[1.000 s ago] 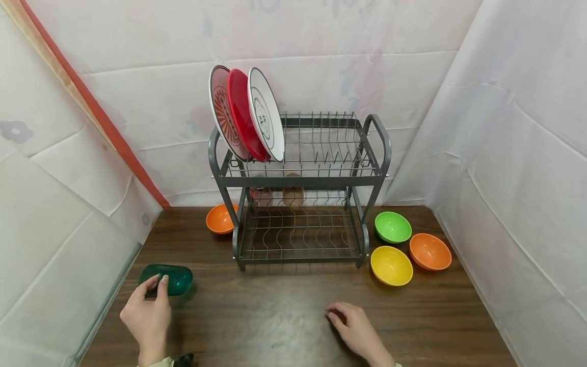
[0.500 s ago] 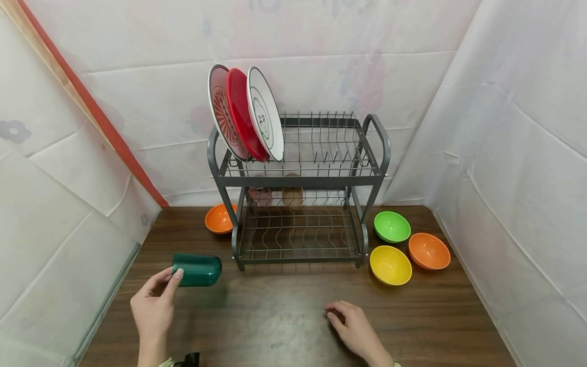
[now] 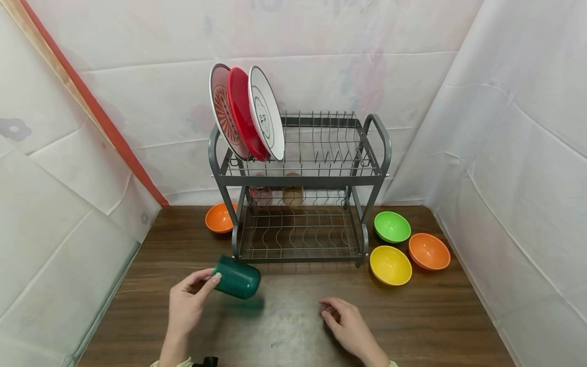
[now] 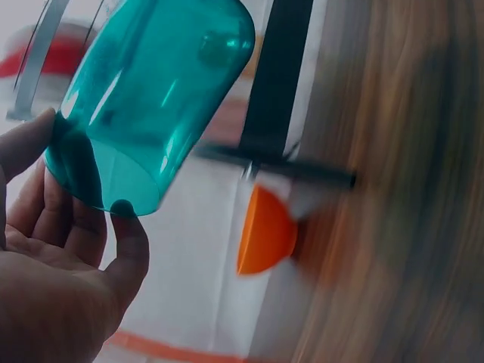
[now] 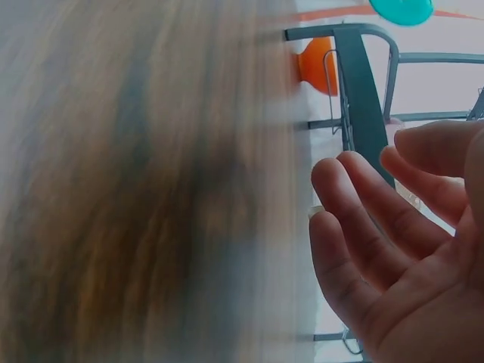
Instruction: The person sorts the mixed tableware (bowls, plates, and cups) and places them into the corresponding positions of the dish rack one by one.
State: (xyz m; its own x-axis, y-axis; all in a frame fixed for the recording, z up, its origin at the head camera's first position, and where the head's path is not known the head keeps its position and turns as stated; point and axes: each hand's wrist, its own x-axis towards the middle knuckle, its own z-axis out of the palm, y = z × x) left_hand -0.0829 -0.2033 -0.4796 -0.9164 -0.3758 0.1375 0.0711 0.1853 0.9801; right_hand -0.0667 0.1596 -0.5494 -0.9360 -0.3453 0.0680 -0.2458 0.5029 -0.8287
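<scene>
A see-through teal cup [image 3: 237, 278] is tilted on its side above the table, its rim toward my left hand [image 3: 187, 300]. That hand pinches the cup by the rim between thumb and fingers, as the left wrist view also shows with the cup [image 4: 166, 91] filling its upper part. My right hand [image 3: 346, 326] is low over the table at the right, fingers loosely bent, holding nothing. In the right wrist view the fingers [image 5: 370, 219] are relaxed and apart from any object. The dark two-tier dish rack [image 3: 302, 181] stands behind both hands.
On the rack's upper tier, a patterned plate [image 3: 222, 109], a red plate [image 3: 243, 114] and a white plate [image 3: 266, 114] lean at the left. Two glasses [image 3: 292, 196] sit on the lower tier. Bowls flank the rack: orange [image 3: 219, 219] left; green [image 3: 392, 227], yellow [image 3: 391, 266], orange [image 3: 429, 252] right.
My left hand has lifted the teal cup from the left side of the table and carried it rightward, toward the front of the rack. The right hand has hardly moved.
</scene>
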